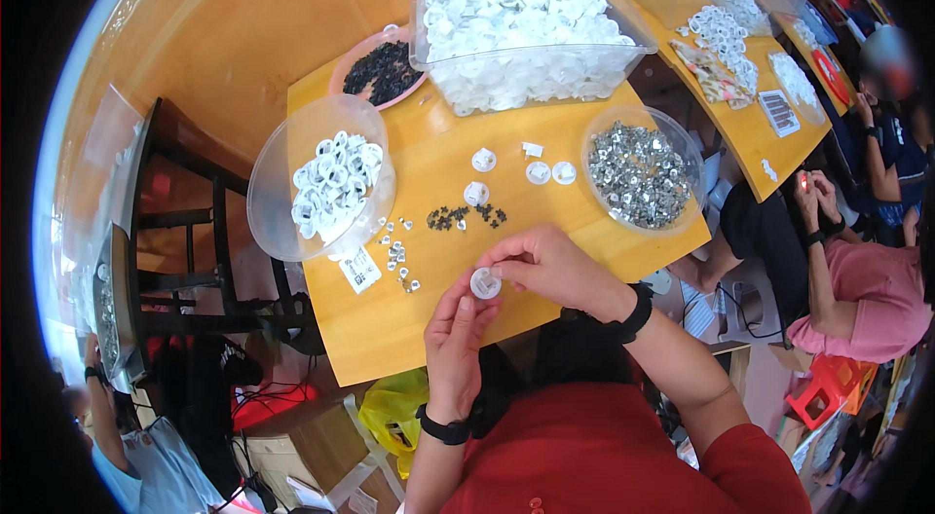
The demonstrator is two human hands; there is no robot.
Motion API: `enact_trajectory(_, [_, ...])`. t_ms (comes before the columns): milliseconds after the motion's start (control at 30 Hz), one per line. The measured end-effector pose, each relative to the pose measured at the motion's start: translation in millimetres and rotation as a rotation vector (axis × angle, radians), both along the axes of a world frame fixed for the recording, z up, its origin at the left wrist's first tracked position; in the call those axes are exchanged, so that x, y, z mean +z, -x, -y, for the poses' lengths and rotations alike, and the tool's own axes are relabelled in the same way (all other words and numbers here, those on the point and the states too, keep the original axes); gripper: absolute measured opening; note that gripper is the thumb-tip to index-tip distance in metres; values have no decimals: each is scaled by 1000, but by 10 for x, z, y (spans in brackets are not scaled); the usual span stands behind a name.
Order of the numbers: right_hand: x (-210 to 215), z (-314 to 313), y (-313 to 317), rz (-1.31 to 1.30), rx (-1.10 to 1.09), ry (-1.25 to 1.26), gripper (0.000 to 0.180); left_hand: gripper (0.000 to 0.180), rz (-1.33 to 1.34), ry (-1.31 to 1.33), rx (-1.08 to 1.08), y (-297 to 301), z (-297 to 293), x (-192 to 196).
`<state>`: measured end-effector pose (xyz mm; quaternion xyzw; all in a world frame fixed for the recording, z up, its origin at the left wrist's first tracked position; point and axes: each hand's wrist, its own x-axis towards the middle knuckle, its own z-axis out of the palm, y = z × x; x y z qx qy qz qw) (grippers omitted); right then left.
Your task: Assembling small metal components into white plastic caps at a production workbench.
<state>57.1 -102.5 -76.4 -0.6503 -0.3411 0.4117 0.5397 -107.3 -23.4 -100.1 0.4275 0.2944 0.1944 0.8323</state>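
Note:
A round white plastic part [485, 284] is pinched between the fingertips of my left hand [456, 324], over the table's near side. My right hand [545, 266] touches the same part from the right, thumb and forefinger closed at its edge; whether they hold a smaller piece is hidden. Beyond my hands lie small black pieces [448, 218] in two little heaps, with a white round part [475, 194] between them. More white round parts [538, 172] rest farther back. Small shiny metal pieces [395, 253] are scattered to the left.
A clear bin [536, 81] heaped with white parts stands at the back. Left are a clear bowl [263, 183] of white rings and a pink bowl [336, 84] of black pieces. Right is a bowl [693, 164] of metal pieces. Co-workers sit at neighbouring tables [760, 159].

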Motion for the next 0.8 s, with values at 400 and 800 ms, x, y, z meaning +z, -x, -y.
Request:
enact_trajectory(400, [-143, -234, 589, -216, 1, 11, 15, 29, 119, 111, 202, 430, -37, -142])
enact_trajectory(800, [-226, -806, 673, 810, 37, 17, 11, 32, 182, 246, 374, 721, -166, -86])
